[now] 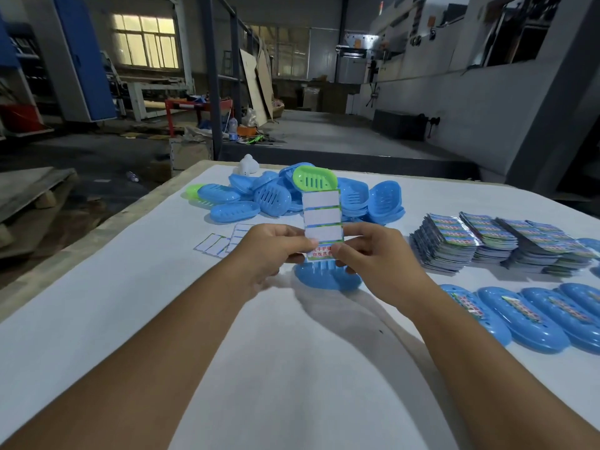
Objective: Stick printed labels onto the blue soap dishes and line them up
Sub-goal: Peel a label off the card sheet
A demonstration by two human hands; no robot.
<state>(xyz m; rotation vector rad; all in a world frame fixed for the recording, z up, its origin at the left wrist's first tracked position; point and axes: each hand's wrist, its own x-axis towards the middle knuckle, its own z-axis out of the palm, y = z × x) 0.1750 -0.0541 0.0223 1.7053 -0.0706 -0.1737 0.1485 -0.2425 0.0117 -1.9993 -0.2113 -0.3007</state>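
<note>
Label strip [323, 219] upright, long axis vertical, pinched by left hand [274, 251], right hand [367, 254]

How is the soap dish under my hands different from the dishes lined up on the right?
The soap dish under the hands sits alone mid-table, mostly hidden by both hands; the lined-up dishes overlap in a row at the right edge. The lined-up dishes already carry printed labels; the label sheet is only held above the single dish. Both are blue plastic ovals.
</note>
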